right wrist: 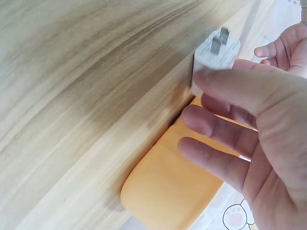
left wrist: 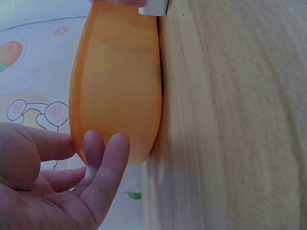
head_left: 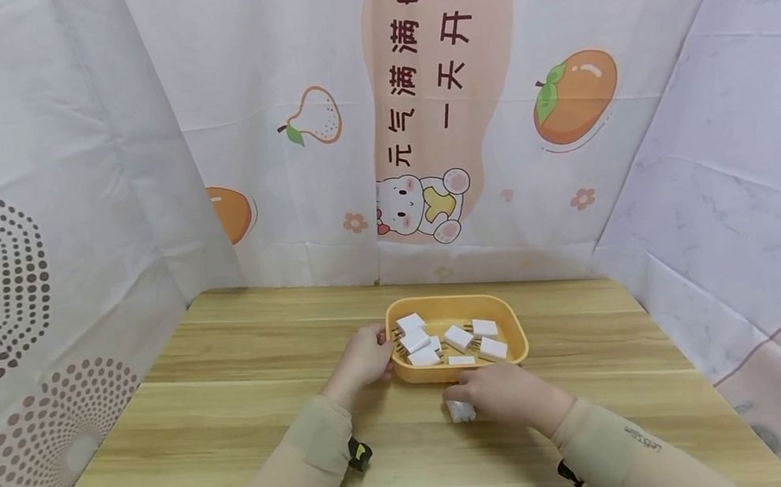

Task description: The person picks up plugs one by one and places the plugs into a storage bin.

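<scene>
My right hand (head_left: 502, 392) pinches a white plug adapter (head_left: 460, 410) standing on the wooden table (head_left: 237, 418) just in front of the orange tray (head_left: 461, 369), prongs pointing up, while my left hand (head_left: 363, 357) rests with relaxed fingers against the tray's left wall.

A wooden table (head_left: 234, 387) with pale, streaked grain fills the lower part of the view. Cloth curtains close it in on three sides. The back curtain (head_left: 264, 130) is white, printed with a pear outline (head_left: 313, 117), an orange fruit (head_left: 575, 97), a cartoon bear (head_left: 422, 208) and a peach band of Chinese characters (head_left: 434, 48). The left curtain (head_left: 18, 235) carries brown dotted hexagon patterns. The right curtain (head_left: 746, 158) has a grey marbled look. The light is soft and even, with faint shadows on the tabletop.
</scene>
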`<move>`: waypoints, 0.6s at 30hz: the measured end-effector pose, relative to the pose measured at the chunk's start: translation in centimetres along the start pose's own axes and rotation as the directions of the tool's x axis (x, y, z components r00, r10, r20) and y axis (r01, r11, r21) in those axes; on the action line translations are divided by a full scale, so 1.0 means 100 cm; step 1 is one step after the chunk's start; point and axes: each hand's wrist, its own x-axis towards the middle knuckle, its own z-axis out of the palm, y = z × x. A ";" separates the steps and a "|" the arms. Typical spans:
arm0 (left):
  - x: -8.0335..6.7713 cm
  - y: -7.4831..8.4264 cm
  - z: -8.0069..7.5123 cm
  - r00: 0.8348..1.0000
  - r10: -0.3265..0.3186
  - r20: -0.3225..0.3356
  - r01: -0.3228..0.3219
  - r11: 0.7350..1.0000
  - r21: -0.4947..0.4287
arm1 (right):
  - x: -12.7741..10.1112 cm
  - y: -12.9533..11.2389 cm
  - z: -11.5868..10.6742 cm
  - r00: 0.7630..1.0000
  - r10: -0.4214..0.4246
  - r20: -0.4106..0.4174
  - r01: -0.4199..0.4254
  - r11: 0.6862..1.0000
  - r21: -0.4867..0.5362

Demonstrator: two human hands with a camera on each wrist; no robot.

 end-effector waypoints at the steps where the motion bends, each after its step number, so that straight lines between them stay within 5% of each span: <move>1: 0.000 0.000 0.000 1.000 0.001 0.000 -0.001 1.000 0.000 | 0.000 0.000 0.000 1.000 0.001 0.001 -0.001 1.000 0.006; 18: 0.000 0.001 -0.001 1.000 -0.015 0.003 0.015 1.000 -0.010 | 0.009 -0.006 0.001 0.995 0.054 0.086 -0.057 0.998 0.035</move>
